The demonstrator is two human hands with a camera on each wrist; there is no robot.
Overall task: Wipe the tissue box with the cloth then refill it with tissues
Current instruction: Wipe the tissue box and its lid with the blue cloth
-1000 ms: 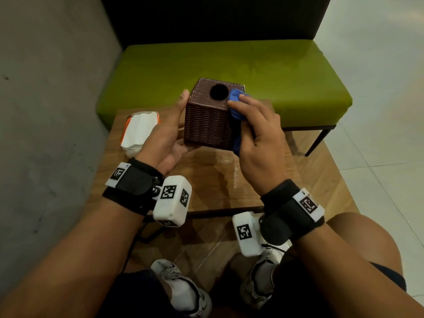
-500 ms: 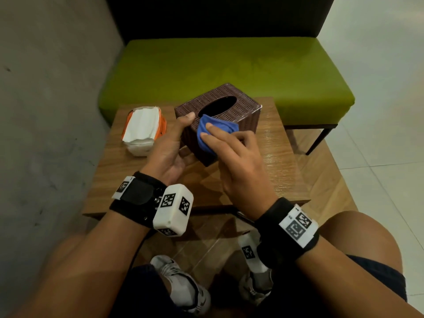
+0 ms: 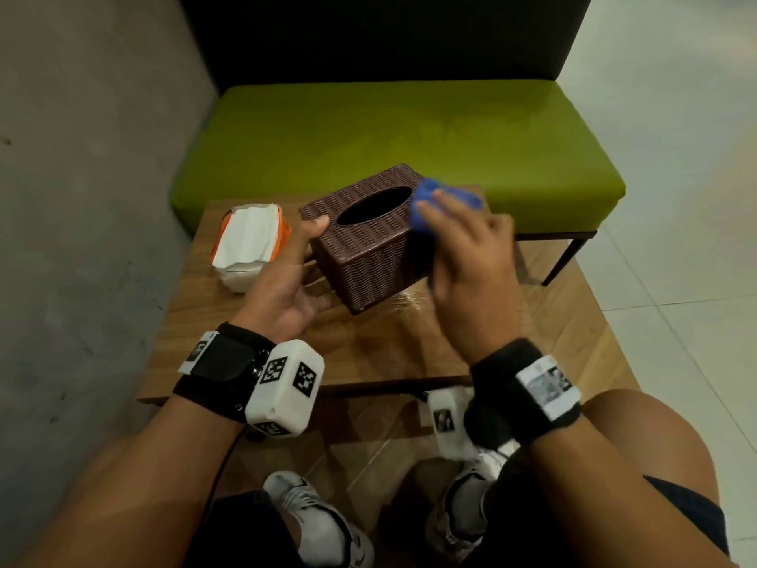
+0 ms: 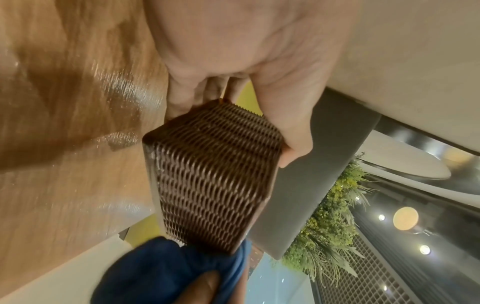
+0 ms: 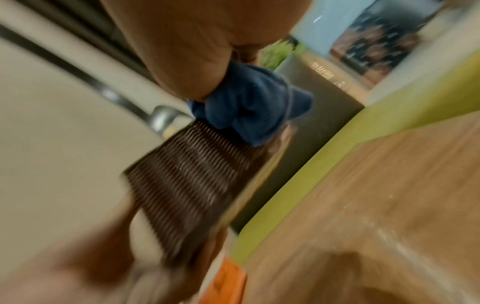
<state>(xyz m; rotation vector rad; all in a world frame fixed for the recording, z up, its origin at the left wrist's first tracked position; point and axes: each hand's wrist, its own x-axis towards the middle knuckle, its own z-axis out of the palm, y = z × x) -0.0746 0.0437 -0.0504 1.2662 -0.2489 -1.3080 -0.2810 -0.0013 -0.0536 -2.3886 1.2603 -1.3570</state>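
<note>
A brown woven tissue box (image 3: 368,243) (image 4: 213,174) (image 5: 192,176) with an oval opening on top is held tilted above the wooden table (image 3: 389,338). My left hand (image 3: 295,272) grips its left end, thumb on the top edge and fingers underneath. My right hand (image 3: 463,248) holds a bunched blue cloth (image 3: 430,198) (image 4: 166,269) (image 5: 249,105) against the box's right side near the top edge. A pack of white tissues (image 3: 250,243) in an orange and white wrapper lies on the table to the left of the box.
A green cushioned bench (image 3: 401,149) stands just behind the table, with a grey wall (image 3: 82,198) on the left. My knees and shoes are under the table's near edge. A tiled floor (image 3: 676,260) lies to the right.
The box has been turned in my left hand, so its oval opening faces up and a long side faces me. My right hand has carried the cloth from the near corner to the right side.
</note>
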